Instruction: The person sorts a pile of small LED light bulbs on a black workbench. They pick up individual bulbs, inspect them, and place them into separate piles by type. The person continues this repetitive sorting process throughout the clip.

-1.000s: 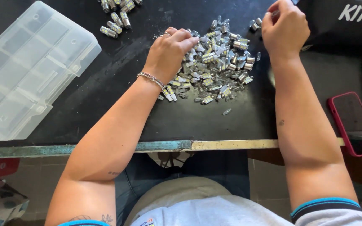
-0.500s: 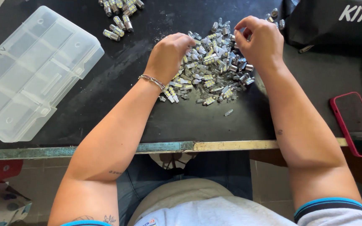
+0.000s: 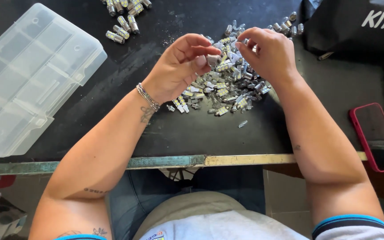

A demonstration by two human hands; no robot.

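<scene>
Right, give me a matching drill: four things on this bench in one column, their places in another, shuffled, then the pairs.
Things:
1. clear plastic organiser box
2. phone in a red case
3. big pile of small bulbs
4. black bag

Places:
A. far right corner
B. under both hands, mid-table
C. left side of the table
D. right, near the table's front edge

Pairs: 1-C, 2-D, 3-B, 4-A
</scene>
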